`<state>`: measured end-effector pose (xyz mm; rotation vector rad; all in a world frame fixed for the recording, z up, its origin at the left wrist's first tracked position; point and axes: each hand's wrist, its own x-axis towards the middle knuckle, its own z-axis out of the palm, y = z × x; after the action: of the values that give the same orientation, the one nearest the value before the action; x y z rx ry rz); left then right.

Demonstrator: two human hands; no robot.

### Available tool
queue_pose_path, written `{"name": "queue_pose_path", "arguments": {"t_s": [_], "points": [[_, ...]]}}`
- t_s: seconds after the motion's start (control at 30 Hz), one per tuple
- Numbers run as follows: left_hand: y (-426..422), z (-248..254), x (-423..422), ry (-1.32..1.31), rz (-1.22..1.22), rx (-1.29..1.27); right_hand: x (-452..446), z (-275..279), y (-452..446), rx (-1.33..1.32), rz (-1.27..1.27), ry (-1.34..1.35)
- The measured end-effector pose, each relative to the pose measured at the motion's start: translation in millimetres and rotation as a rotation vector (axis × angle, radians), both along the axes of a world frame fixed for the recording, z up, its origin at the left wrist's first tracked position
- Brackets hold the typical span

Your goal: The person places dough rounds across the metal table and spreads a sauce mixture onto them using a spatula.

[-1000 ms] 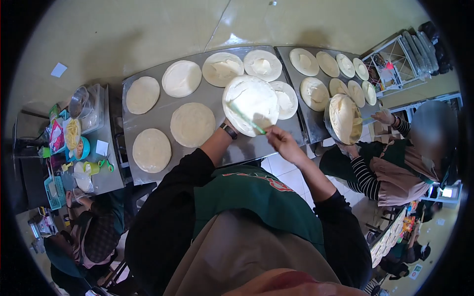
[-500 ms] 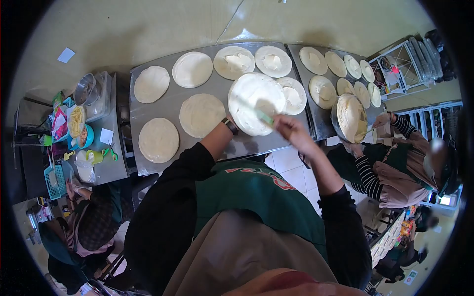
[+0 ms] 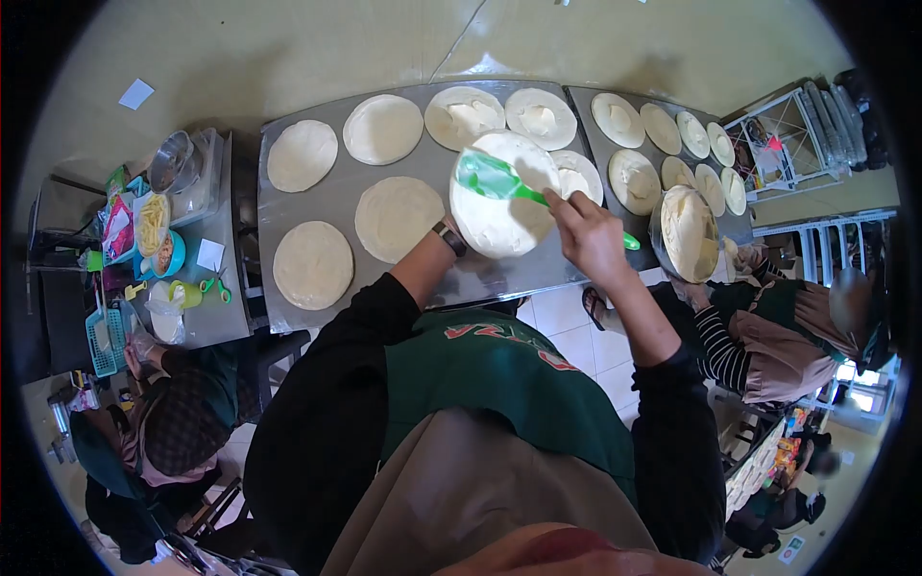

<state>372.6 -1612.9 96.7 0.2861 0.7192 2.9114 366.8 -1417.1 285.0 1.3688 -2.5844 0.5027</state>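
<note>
A green spatula [image 3: 526, 193] is gripped in my right hand [image 3: 591, 230], its blade smeared with white cream. The blade lies over a raised white round, seemingly a bowl of white cream [image 3: 509, 223]; its rim is hard to tell from the cream. My left hand, behind a dark wristband [image 3: 449, 237], supports this round from below, with the fingers hidden. Flat dough rounds lie on the metal table [image 3: 346, 278] beneath. Plain ones include a dough round [image 3: 313, 265] at the left. White dollops sit on others, such as a dough round [image 3: 543, 118] at the back.
On the right, a co-worker holds a large bowl [image 3: 690, 235] beside a second table [image 3: 597, 158] with more rounds. A side table [image 3: 221, 298] at the left carries bowls, a blue basket [image 3: 108, 346] and green scissors [image 3: 223, 287]; another person sits there.
The spatula has swung up and left over the bowl, its creamy blade now showing clearly. My right hand has shifted slightly right and up. My left arm stays nearly in place.
</note>
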Motion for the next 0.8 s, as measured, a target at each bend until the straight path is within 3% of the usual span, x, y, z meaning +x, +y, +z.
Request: {"name": "queue_pose_path", "arguments": {"t_s": [0.07, 0.1, 0.13, 0.23, 0.33, 0.4, 0.47, 0.53, 0.67, 0.7, 0.73, 0.8], "points": [[4.6, -5.6, -4.1, -0.016, -0.002, 0.044, -5.8, -9.7, -9.5, -0.026, -0.066, 0.167], [4.7, -8.1, -8.6, 0.062, -0.229, 0.438, -11.1, -11.0, -9.1, -0.001, -0.124, 0.156], [4.0, -4.1, -6.4, 0.064, -0.229, 0.437, -18.0, -13.4, -6.3, -0.003, -0.124, 0.158], [-0.3, 18.4, 1.5, -0.053, -0.110, 0.299, -31.4, -9.8, 8.5, 0.126, -0.433, 0.182], [-3.9, 30.8, 2.0, -0.064, -0.090, 0.360, -25.2, 3.3, 8.4, 0.033, -0.457, 0.110], [0.4, 22.4, -7.0, -0.093, -0.031, 0.283, -12.7, -3.4, -1.6, -0.081, -0.286, 0.028], [4.2, 4.5, -12.1, -0.120, 0.022, 0.203, -6.0, -6.3, -10.7, 0.032, -0.302, -0.009], [4.3, -10.3, -13.4, -0.070, -0.110, 0.451, -13.8, -7.9, -1.2, 0.121, -0.393, 0.005], [0.8, 36.1, 6.0, -0.069, -0.105, 0.428, -28.4, 5.5, 26.2, 0.228, -0.595, 0.016], [-0.1, 40.7, 6.2, -0.059, -0.127, 0.430, -28.5, 7.3, 29.8, 0.049, -0.512, 0.021], [0.5, 42.3, 6.2, -0.050, -0.150, 0.432, -26.9, 10.9, 26.0, 0.051, -0.516, 0.022], [3.6, 33.8, 0.7, -0.111, -0.103, 0.342, -18.2, 18.1, 8.0, -0.137, -0.263, -0.034]]}}
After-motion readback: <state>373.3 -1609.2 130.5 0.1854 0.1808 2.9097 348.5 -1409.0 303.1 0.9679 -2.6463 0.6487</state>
